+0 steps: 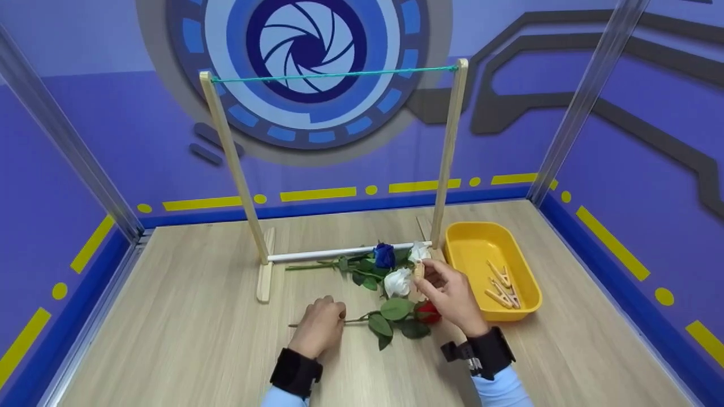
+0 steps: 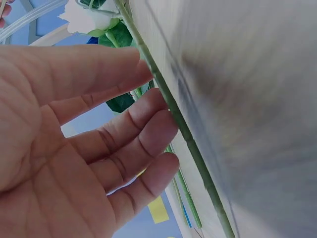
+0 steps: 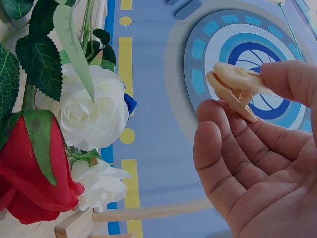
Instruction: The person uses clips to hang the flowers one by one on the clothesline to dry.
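Observation:
My left hand (image 1: 321,322) is over the stem of a red rose (image 1: 428,312) that lies on the table. In the left wrist view its loosely bent fingertips touch the green stem (image 2: 185,131) without closing round it. My right hand (image 1: 452,294) pinches a small wooden clothespin (image 3: 235,87) between thumb and fingers, above the flower heads. Just behind it lie a white rose (image 1: 397,282), a second white rose (image 3: 101,186) and a blue rose (image 1: 384,255), their stems pointing left.
A wooden frame (image 1: 451,141) stands at the back, with a teal string (image 1: 334,74) tied between its post tops and a white bar (image 1: 317,254) low down. To the right, a yellow tray (image 1: 469,240) holds several clothespins (image 1: 502,291). Walls enclose the table (image 1: 186,316).

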`<state>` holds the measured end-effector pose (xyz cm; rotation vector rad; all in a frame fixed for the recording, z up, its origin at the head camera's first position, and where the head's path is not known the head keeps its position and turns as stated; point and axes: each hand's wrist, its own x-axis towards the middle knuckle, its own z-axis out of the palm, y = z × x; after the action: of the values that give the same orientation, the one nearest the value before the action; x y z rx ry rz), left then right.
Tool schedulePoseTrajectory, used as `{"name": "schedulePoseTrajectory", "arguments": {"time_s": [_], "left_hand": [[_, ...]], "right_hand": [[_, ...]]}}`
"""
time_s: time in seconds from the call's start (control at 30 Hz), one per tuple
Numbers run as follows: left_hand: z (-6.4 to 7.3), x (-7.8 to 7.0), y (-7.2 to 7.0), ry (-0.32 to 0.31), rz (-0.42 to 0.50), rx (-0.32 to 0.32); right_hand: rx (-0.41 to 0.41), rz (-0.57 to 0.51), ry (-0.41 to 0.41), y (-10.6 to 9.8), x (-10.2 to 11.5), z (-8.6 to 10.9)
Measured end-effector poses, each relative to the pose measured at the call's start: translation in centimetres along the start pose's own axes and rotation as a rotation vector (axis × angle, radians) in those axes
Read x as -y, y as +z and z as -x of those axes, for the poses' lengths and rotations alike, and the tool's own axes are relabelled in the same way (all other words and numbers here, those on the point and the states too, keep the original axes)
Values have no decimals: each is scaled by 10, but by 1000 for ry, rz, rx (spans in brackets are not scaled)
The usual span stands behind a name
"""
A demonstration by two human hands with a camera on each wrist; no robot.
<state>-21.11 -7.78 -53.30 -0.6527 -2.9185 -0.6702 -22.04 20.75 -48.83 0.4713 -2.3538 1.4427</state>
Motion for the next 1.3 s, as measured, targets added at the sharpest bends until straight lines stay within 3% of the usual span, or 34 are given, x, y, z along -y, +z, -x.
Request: {"name": "schedulePoseTrajectory", "arguments": {"time_s": [0.43,0.8,1.13,1.3], "left_hand": [[-2,-1,12,49,-123,-175],[-2,0,13,-30,-109,-203],[-2,2,6,-59,-6,-227],[-4,3,4,-125,77,-252]], "right_hand": [[-7,-14,-7,-2,0,0],[-16,-34,6,-1,0,0],[-17,-37,-4,-1,-1,-1],[-30,-32,-22,0,-2,-1]]}}
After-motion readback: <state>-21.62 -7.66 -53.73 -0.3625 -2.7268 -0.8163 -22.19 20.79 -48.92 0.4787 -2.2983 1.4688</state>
